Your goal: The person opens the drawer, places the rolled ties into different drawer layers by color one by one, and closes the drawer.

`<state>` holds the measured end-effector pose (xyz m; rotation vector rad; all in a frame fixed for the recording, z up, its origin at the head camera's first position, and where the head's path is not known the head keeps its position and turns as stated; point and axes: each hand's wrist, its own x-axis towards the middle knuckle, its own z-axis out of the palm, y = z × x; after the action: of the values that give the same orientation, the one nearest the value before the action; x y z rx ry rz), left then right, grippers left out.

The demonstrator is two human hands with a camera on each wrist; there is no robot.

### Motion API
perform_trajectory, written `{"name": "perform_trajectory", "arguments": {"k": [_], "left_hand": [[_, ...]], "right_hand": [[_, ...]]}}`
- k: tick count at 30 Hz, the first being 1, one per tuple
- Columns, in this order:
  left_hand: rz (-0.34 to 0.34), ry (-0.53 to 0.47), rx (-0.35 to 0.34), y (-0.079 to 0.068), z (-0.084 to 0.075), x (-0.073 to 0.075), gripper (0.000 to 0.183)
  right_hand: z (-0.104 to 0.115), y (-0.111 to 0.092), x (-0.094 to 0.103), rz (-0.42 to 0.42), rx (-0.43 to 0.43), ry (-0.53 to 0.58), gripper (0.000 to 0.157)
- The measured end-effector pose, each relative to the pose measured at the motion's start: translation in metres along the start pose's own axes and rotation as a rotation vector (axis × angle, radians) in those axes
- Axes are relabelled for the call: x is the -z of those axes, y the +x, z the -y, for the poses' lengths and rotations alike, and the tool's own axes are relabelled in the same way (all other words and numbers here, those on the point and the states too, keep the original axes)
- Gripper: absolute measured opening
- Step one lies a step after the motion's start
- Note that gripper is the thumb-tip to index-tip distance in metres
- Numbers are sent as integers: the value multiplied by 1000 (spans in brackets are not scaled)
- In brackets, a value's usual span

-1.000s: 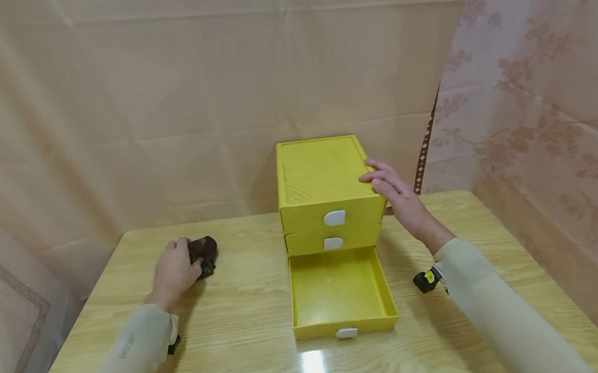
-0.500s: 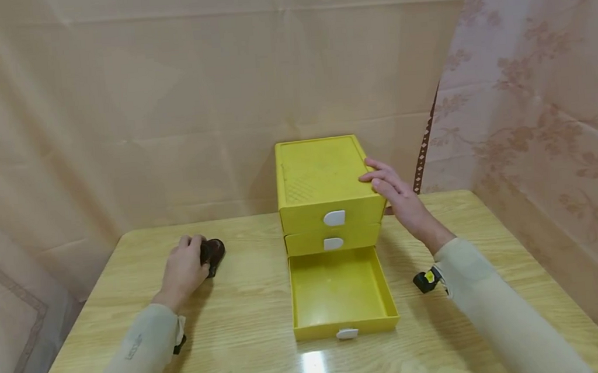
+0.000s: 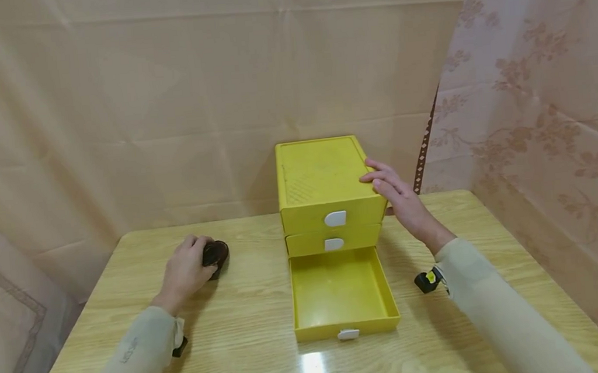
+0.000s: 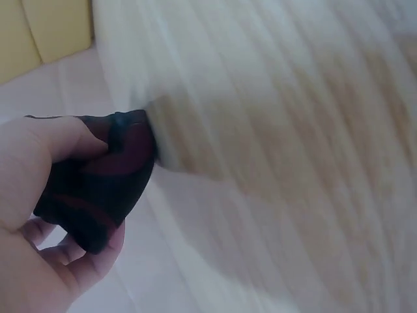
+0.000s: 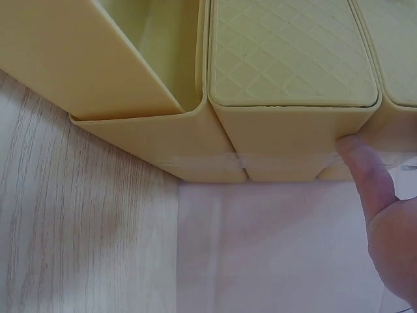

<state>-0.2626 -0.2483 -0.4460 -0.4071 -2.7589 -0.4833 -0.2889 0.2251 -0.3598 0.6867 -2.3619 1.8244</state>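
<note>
My left hand [image 3: 184, 271] pinches a small black and dark maroon object [image 3: 216, 257] between thumb and fingers, over the left part of the table. In the left wrist view the dark object [image 4: 107, 173] shows smooth curved panels; its kind is unclear, and my fingers hide part of it. A yellow three-drawer unit [image 3: 324, 167] stands at the middle, its bottom drawer [image 3: 344, 288] pulled out with nothing inside. My right hand [image 3: 403, 202] rests on the unit's top right edge, fingers extended. In the right wrist view a digit [image 5: 365, 169] touches the unit's side.
The wooden table [image 3: 247, 331] reaches back to a beige curtain [image 3: 176, 102]. A patterned pink curtain [image 3: 551, 102] hangs at the right. White tabs [image 3: 335, 219] mark the drawer fronts. A black wrist camera [image 3: 426, 282] hangs under the right sleeve.
My left hand has shifted a little to the right with the dark object, which has turned in its fingers. The right hand and the drawer unit have stayed put.
</note>
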Motion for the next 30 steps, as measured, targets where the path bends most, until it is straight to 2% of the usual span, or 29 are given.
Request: {"name": "perform_trajectory", "arguments": {"k": [4,8,17,21,25,30], "left_hand": [[-5,-57,23,2,-8,5,57],[5,-148,67,3,-19,17,59],[31,-392,69,5,-61,42,57],[43,-519,63,3,-74,46,51],[61,-583,30,2,-83,48,48],[96,-665,49,1,-92,49,49]], "right_hand": [[0,1,0,-2,-3,-9,42],[0,3,-2,9,2,-5,42],[0,2,-3,0,-5,4,43],[0,3,-3,-3,-11,-5,44],[-1,3,-2,-6,-8,-6,44],[-2,0,1,-3,-6,-12,44]]}}
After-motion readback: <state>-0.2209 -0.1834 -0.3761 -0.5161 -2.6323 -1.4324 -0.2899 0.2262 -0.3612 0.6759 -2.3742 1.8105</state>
